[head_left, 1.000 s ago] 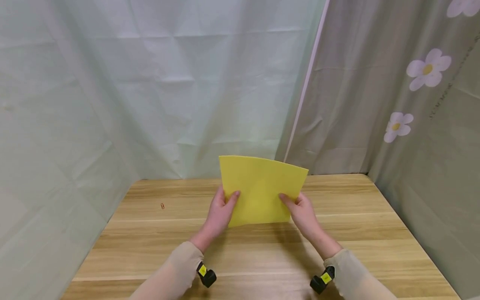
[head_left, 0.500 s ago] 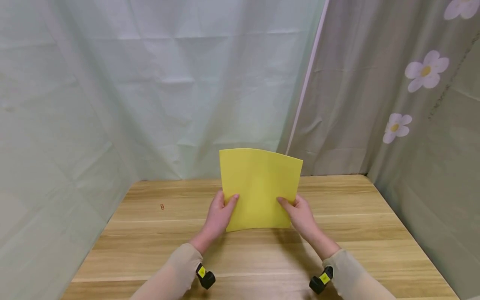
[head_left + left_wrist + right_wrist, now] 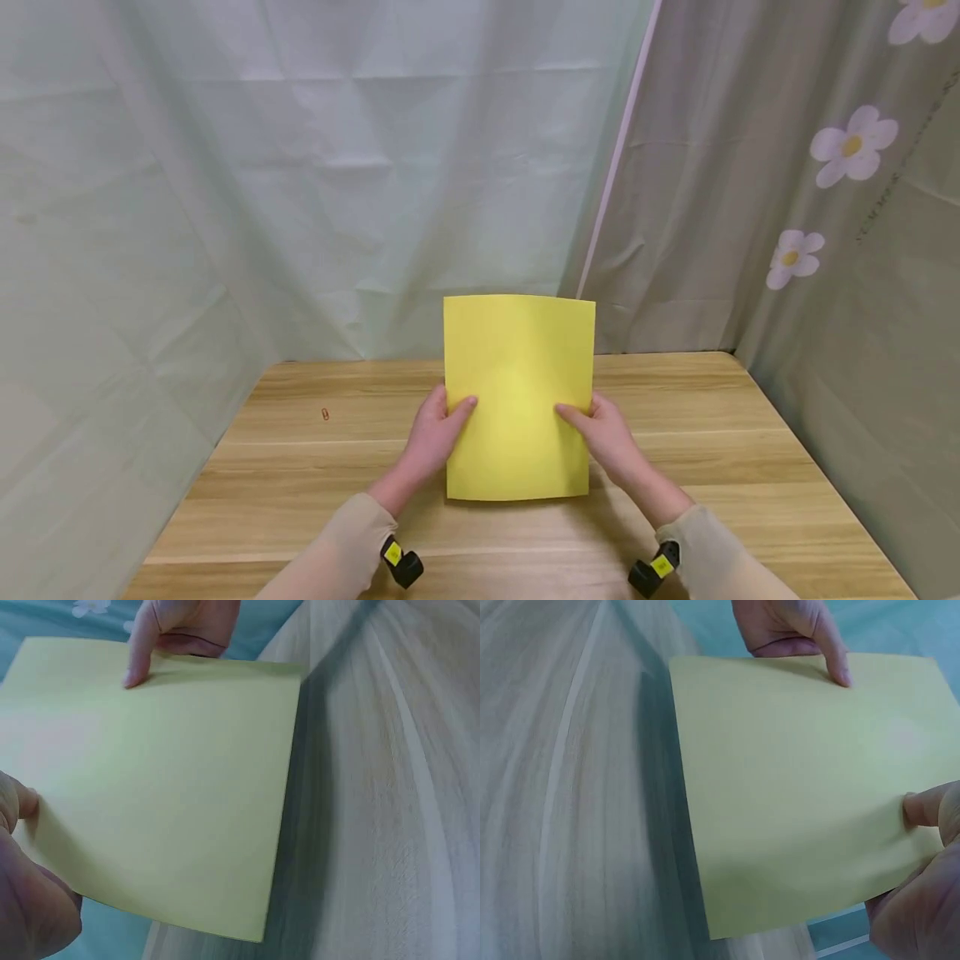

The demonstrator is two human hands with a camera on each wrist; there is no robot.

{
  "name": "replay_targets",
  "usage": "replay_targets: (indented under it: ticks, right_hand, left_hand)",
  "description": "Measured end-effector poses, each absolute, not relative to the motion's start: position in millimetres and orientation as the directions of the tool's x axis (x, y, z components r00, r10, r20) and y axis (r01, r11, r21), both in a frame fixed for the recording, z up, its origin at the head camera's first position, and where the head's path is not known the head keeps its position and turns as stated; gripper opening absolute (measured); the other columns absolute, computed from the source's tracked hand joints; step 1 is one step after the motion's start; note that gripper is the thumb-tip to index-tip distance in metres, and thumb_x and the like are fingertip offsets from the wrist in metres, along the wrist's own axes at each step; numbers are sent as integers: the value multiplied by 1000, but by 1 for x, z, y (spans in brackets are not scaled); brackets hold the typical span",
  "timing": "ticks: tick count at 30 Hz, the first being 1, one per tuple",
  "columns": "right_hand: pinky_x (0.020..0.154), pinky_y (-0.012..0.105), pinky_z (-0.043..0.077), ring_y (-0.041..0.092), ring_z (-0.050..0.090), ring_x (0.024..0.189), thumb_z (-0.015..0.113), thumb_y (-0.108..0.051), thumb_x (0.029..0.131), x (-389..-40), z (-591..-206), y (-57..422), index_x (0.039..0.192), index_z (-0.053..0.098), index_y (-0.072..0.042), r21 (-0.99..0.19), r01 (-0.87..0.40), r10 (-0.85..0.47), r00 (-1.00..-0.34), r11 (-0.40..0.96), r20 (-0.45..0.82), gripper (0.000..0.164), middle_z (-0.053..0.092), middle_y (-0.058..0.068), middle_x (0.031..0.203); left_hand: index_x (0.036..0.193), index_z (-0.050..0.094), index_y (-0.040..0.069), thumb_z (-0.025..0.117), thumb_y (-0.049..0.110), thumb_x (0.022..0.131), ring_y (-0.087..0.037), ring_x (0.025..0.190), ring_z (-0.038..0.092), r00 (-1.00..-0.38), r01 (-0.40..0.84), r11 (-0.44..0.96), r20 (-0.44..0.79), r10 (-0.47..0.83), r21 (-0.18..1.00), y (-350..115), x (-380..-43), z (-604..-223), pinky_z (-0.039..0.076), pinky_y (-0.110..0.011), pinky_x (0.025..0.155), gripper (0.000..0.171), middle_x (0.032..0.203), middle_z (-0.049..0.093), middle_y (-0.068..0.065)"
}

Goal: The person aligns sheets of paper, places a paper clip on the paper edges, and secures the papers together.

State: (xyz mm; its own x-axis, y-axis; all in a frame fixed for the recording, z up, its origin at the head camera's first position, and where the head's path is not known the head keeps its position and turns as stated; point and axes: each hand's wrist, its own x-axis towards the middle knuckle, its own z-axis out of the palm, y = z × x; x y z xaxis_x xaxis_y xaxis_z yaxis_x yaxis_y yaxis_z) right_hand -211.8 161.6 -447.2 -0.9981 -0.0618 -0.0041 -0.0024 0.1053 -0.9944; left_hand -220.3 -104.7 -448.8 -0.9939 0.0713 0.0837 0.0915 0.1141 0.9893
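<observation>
And here the left hand (image 3: pixel 432 433) and right hand (image 3: pixel 611 437) pinch a rectangular yellow sheet (image 3: pixel 517 375) by opposite sides, thumbs in front, above the wood-grain counter (image 3: pixel 727 467), midway between its side edges; a small orange-red wire paper clip (image 3: pixel 326 414) lies towards the far left corner.

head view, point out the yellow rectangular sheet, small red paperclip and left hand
Yellow rectangular sheet (image 3: pixel 518 392), head view, middle of its face
Small red paperclip (image 3: pixel 326 414), head view, middle of its loop
Left hand (image 3: pixel 435 432), head view, its visible middle
</observation>
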Motion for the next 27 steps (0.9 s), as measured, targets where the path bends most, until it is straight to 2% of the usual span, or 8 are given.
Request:
replay_targets:
  ticks: [5, 11, 20, 27]
  right_hand:
    - [78, 36, 58, 24, 70, 90, 68, -20, 100, -209, -448, 164, 121, 63, 5, -992, 64, -79, -994, 105, -73, 33, 72, 14, 103]
    - [78, 36, 57, 23, 68, 88, 69, -19, 98, -206, -453, 167, 121, 61, 5, -986, 136, -97, -984, 99, -146, 34, 71, 13, 102]
    - [77, 36, 56, 24, 68, 86, 71, -16, 96, -206, -467, 169, 122, 60, 7, -977, 178, -123, -974, 118, -192, 36, 71, 14, 100]
    - [74, 37, 57, 24, 69, 82, 70, -15, 96, -205, -479, 167, 122, 59, 8, -973, 201, -105, -971, 111, -213, 36, 71, 13, 96]
  left_hand:
    - [128, 56, 0, 66, 20, 101, -22, 78, 69, -995, 45, 96, 35, 94, 994, -104, -216, -449, 58, -35, 69, 35, 96, 70, -14]
    - [131, 54, -3, 66, 14, 100, -20, 79, 66, -994, -13, 92, -23, 109, 996, -103, -211, -456, 56, -35, 70, 37, 98, 68, -14]
    - [135, 52, -4, 68, 14, 98, -21, 81, 66, -993, -65, 106, -75, 94, 992, -102, -204, -467, 55, -35, 72, 44, 101, 68, -14]
    - [137, 48, -6, 65, 13, 99, -23, 80, 68, -986, -115, 60, -122, 115, 992, -103, -205, -479, 57, -36, 71, 46, 101, 69, -15]
